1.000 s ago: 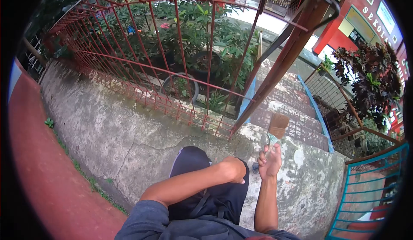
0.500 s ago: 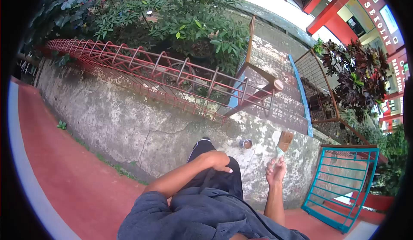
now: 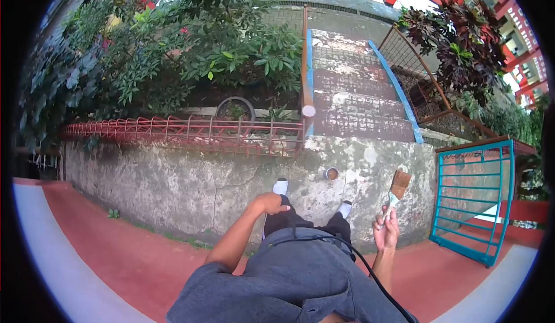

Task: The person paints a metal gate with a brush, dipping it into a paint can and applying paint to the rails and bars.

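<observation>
My right hand grips the pale handle of a wide paintbrush. The brush stands upright with its brown bristles upward, over the weathered concrete surface. My left hand is over my left thigh, its back toward me and its fingers loosely stretched out to the right, with nothing visible in it. A small cup with brown contents sits on the concrete ledge, between the two hands and beyond them. My feet in white and dark footwear show on either side below the cup.
A red metal railing runs along the left, with leafy plants behind. Worn steps with blue edges lie ahead. A teal metal gate stands at the right. Red-painted floor borders the ledge. A dark cable crosses my shirt.
The view has turned and shifted, so the railing looks level and both feet show. My right hand still holds the brush. My left hand has shifted left in view, beside my thigh.
</observation>
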Demonstrator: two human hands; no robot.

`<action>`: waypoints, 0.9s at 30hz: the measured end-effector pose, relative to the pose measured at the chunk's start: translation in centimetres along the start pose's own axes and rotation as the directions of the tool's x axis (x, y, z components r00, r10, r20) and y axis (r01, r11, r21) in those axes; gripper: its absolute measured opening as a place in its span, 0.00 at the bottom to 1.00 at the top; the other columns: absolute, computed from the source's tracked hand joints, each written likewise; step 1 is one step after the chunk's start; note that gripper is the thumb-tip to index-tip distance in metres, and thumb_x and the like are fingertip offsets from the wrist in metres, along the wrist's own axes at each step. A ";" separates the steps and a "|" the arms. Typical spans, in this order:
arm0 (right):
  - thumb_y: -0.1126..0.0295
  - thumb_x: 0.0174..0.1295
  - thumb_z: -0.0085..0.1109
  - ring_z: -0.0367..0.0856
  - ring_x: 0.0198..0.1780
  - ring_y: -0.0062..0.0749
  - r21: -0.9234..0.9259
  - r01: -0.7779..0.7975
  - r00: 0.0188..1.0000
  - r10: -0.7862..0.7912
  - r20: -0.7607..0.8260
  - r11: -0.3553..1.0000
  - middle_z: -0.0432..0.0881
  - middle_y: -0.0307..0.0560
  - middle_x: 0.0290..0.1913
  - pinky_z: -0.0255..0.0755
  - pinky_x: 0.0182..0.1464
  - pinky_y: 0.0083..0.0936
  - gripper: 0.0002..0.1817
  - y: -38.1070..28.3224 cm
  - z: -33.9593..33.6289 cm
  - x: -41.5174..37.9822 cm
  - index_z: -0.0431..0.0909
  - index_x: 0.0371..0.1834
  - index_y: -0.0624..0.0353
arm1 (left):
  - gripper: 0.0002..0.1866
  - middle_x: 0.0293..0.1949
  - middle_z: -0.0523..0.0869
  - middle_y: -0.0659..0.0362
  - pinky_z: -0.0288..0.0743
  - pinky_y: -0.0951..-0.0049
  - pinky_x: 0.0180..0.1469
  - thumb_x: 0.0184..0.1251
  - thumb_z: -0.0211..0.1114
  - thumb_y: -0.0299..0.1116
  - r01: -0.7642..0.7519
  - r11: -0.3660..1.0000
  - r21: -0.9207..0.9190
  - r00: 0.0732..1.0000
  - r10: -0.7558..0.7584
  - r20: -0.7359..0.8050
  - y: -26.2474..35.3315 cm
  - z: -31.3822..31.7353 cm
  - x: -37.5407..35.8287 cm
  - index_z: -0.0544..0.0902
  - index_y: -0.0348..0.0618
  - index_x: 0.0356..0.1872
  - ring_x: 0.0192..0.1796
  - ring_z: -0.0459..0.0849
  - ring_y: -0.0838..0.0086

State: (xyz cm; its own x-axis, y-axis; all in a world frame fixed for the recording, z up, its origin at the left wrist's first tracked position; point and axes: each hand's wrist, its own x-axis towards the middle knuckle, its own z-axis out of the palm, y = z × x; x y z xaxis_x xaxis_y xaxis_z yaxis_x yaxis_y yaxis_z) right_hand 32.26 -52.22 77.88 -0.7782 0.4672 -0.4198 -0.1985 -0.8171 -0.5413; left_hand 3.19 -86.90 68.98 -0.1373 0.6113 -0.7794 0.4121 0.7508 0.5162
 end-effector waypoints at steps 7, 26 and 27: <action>0.77 0.73 0.62 0.78 0.44 0.27 -0.143 0.187 0.974 -0.203 -0.105 0.972 0.80 0.43 0.56 0.73 0.41 0.22 0.24 -11.5 -11.7 1.5 0.72 0.71 0.62 | 0.39 0.25 0.90 0.51 0.81 0.56 0.50 0.74 0.56 0.67 0.119 0.980 -0.157 0.978 -0.143 -0.151 11.4 0.6 5.6 0.90 0.36 0.27 0.37 0.91 0.58; 0.68 0.77 0.61 0.77 0.42 0.22 -0.342 0.460 0.803 -0.548 -0.232 0.819 0.82 0.45 0.53 0.72 0.46 0.19 0.20 -35.7 -22.4 14.0 0.73 0.66 0.65 | 0.38 0.35 0.91 0.45 0.79 0.51 0.57 0.73 0.57 0.66 0.218 0.976 -0.005 0.972 -0.217 -0.090 31.1 0.9 21.2 0.91 0.35 0.30 0.46 0.90 0.48; 0.67 0.77 0.62 0.76 0.42 0.21 -0.377 0.459 0.794 -0.562 -0.233 0.804 0.82 0.46 0.55 0.71 0.46 0.18 0.19 -36.7 -22.7 15.7 0.74 0.64 0.65 | 0.39 0.33 0.91 0.45 0.79 0.51 0.56 0.74 0.56 0.67 0.216 0.976 0.001 0.970 -0.215 -0.118 31.3 0.0 22.8 0.90 0.35 0.28 0.44 0.90 0.49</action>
State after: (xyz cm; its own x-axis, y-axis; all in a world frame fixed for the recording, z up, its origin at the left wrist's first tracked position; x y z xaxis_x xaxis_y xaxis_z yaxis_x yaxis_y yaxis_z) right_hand 40.90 -7.25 74.61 -0.3670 0.9088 -0.1987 -0.2924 -0.3154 -0.9028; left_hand 12.99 -49.47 67.33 -0.3277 0.4610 -0.8247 0.3738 0.8649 0.3349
